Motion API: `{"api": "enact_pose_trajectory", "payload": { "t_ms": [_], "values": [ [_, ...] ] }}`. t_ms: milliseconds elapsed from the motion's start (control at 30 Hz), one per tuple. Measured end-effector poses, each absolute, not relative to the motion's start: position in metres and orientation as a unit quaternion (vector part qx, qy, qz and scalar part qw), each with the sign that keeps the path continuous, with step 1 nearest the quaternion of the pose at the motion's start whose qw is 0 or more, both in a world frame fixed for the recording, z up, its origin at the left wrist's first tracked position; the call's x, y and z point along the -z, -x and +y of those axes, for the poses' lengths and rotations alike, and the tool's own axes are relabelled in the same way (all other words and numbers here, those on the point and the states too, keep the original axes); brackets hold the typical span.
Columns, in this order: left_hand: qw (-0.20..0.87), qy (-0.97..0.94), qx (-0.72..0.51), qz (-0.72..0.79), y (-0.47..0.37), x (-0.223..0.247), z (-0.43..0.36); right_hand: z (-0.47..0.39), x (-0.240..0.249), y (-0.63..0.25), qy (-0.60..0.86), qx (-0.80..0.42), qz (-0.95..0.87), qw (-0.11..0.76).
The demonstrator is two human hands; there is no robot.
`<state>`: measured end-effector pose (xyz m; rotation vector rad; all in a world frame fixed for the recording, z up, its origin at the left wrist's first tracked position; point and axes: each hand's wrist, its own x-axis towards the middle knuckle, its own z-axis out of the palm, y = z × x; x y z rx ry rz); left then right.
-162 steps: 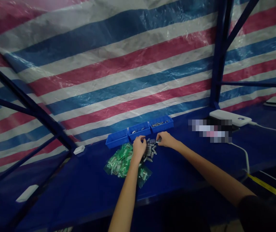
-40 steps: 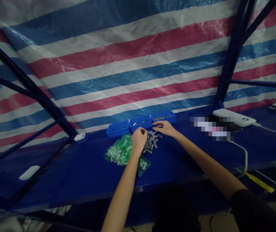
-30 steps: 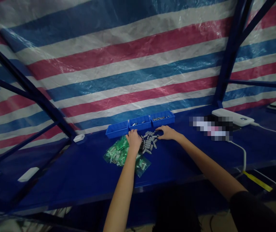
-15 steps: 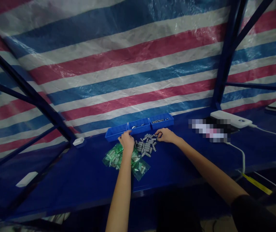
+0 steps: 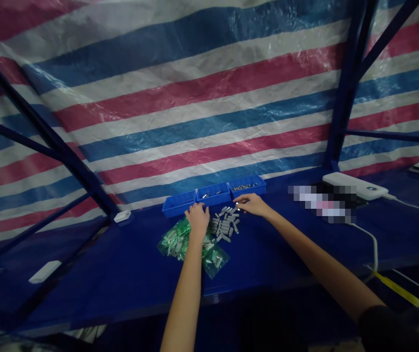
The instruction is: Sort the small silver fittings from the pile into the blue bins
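Observation:
Grey metal cylinders (image 5: pixel 225 226) lie in a loose pile on the blue table. My right hand (image 5: pixel 251 204) is at the pile's right edge, its fingertips pinched on a small shiny piece. Over the green-tinted plastic bags (image 5: pixel 176 239), just left of the pile, is my left hand (image 5: pixel 198 217), fingers apart and nothing visible in them. Behind the hands stand three joined blue bins: the left bin (image 5: pixel 178 202) looks empty, the middle bin (image 5: pixel 213 194) has a few metal pieces, and the right bin (image 5: pixel 248 186) holds several small parts.
A white power bank (image 5: pixel 354 186) with a cable lies at the right beside a blurred-out object. Two white adapters, one nearer (image 5: pixel 45 272) and one farther (image 5: pixel 122 216), are on the left. Blue frame posts and a striped sheet stand behind the blue table (image 5: pixel 129 274).
My left hand has opened its fingers and moved slightly back from the middle bin. My right hand now shows a shiny piece at its fingertips. The view has shifted slightly.

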<state>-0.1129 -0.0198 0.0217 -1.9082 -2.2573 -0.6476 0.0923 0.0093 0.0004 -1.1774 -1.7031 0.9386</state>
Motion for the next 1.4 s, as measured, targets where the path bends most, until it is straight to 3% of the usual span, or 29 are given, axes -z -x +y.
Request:
{"api": "enact_pose_trajectory", "payload": {
  "t_ms": [100, 267, 467, 600, 833, 1200, 1400],
  "values": [
    [0.002, 0.675, 0.277, -0.684, 0.099, -0.022, -0.020, 0.005, -0.005, -0.087, 0.414, -0.463, -0.640, 0.453],
    [-0.138, 0.731, 0.325, -0.584, 0.078, -0.019, -0.022, -0.001, -0.007, -0.079, 0.403, -0.493, -0.569, 0.521],
    [-0.185, 0.695, 0.406, -0.564, 0.072, -0.013, -0.020, -0.003, 0.001, -0.068, 0.402, -0.526, -0.553, 0.506],
    [-0.156, 0.685, 0.382, -0.600, 0.076, -0.015, -0.020, -0.002, 0.006, -0.065, 0.398, -0.538, -0.567, 0.480],
    [0.050, 0.631, 0.210, -0.745, 0.103, -0.010, -0.022, 0.010, 0.014, -0.066, 0.423, -0.480, -0.608, 0.471],
    [0.060, 0.586, 0.170, -0.790, 0.109, -0.009, -0.019, 0.022, -0.015, -0.049, 0.386, -0.523, -0.582, 0.488],
    [0.066, 0.555, 0.182, -0.809, 0.112, -0.007, -0.018, 0.015, -0.002, -0.045, 0.397, -0.494, -0.620, 0.463]
  ]
}}
